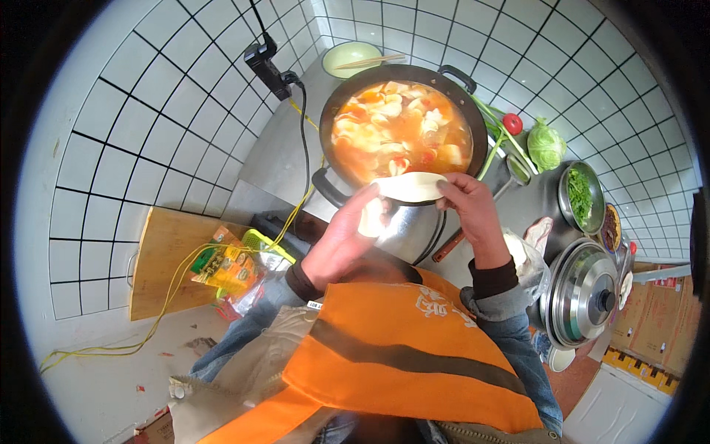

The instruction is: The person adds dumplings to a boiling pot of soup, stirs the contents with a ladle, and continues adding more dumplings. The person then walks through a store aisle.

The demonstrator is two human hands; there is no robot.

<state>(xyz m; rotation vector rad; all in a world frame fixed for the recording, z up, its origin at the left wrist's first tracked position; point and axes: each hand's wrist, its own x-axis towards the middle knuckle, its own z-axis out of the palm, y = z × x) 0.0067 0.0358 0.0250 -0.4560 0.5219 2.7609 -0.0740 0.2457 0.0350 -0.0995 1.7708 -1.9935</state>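
Observation:
A flat strip of pale dough (413, 187) stretches between my two hands above the near rim of a dark two-handled pan (328, 129). My left hand (346, 230) grips the strip's left end, and more of the dough hangs down over its fingers. The strip's right end is pinched between the thumb and fingers of my right hand (468, 202). Orange-red soup (410, 130) fills the pan, with many pale dough pieces and some red bits floating in it.
A pale green bowl (352, 55) with chopsticks stands behind the pan. At right are a ladle (518, 169), cabbage (546, 144), tomato (512, 123), a metal bowl of chopped greens (579, 194) and a lidded pot (582, 294). A black cord (305, 139) runs along the left.

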